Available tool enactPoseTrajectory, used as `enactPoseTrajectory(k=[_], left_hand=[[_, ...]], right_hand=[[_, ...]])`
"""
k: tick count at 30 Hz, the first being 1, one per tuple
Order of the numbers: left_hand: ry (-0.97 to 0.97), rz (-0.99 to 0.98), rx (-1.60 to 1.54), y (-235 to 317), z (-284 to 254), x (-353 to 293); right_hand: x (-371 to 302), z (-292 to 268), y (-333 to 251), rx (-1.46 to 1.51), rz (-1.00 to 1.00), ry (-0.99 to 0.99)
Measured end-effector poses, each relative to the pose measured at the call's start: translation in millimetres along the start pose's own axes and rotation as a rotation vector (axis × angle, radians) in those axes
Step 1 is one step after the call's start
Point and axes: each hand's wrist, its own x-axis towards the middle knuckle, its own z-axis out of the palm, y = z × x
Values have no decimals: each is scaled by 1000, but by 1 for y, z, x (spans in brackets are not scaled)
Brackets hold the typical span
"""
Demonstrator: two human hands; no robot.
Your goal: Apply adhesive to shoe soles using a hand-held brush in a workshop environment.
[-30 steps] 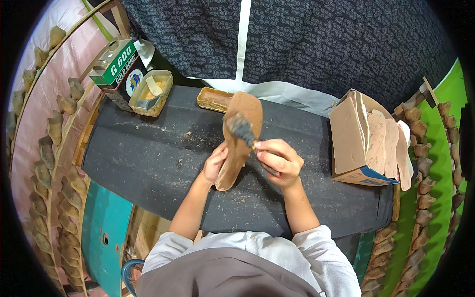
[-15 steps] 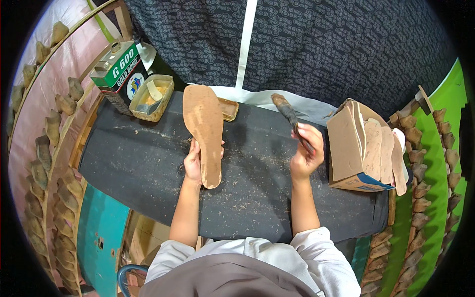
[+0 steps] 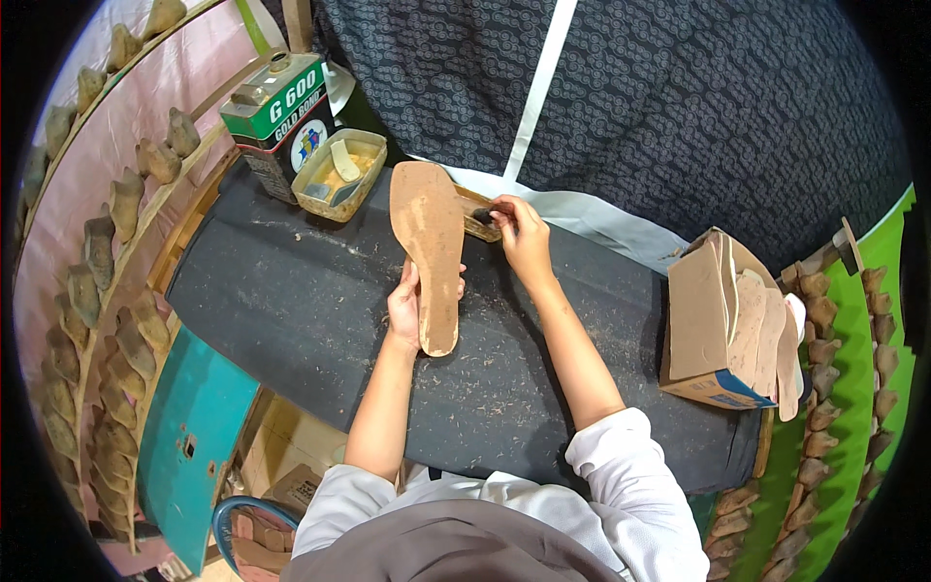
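My left hand (image 3: 404,307) is closed round the narrow part of a brown shoe insole (image 3: 428,242), holding it upright above the table with its broad end away from me. Faint pale patches mark its face. Just right of the insole, my right hand (image 3: 527,244) pinches a dark brush (image 3: 482,215) over a small shallow tray (image 3: 471,195). Only a short dark piece of the brush shows at the fingertips. The insole hides the left part of the tray, and I cannot tell whether the bristles touch what is inside.
A yellowish tub (image 3: 308,202) with scraper-like pieces stands beside a green and black metal can (image 3: 274,121) at the back left. A cardboard box (image 3: 696,315) of insoles is at the right. Scraps litter the black tabletop (image 3: 320,291). Racks of shoe lasts (image 3: 100,247) flank both sides.
My right hand has swung left and away from me, bringing the raised brush down to the small tray. My left hand still holds the insole. The whole view has shifted and tilted.
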Motion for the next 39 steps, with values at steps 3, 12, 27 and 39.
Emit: enactPoseTrajectory(k=[3,12,27,39], left_hand=[[44,-3,-7,0,1,1],[5,-70,18,-7,3,1],[-36,-136,222,-16,13,-6],[-43,-163,235,-16,17,-9]], right_hand=[[-4,1,6,-87,-69,0],[-5,-21,-5,82,-23,134],[-10,-48,-91,-2,-452,56],[-11,-56,-100,74,-444,8]])
